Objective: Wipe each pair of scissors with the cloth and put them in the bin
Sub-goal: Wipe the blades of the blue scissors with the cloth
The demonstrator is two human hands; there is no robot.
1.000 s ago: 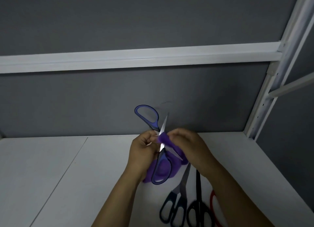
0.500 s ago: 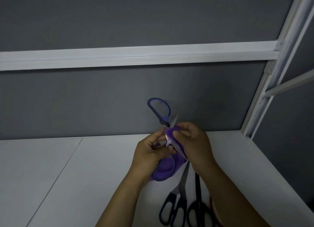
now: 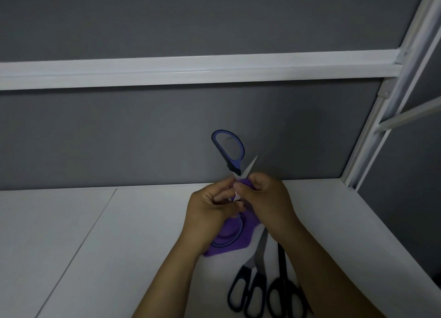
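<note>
1. Grey wall panel (image 3: 143, 131): standing behind the work area, with a white rail (image 3: 191, 67) running across it and a white frame post (image 3: 386, 108) rising at the right.
2. White table (image 3: 100, 241): carrying all items below.
3. Left hand (image 3: 210, 215): fingers curling tightly, gripping the blue-handled scissors (image 3: 235, 165) near the pivot, above the table.
4. Right hand (image 3: 269, 205): thumb and fingers closing narrowly, pinching the purple cloth (image 3: 241, 243) around one blade.
5. Purple cloth: hanging down between both hands, its lower part draping behind the scissors' lower handle loop.
6. Blue-handled scissors: being held spread open, one handle loop sticking up against the wall panel, one blade tip pointing up and right just beside it.
7. Dark-handled scissors (image 3: 261, 248): lying on the table under the right forearm, blades pointing away.
8. Black scissors (image 3: 281, 258): lying just beside item 7, on its right.
</note>
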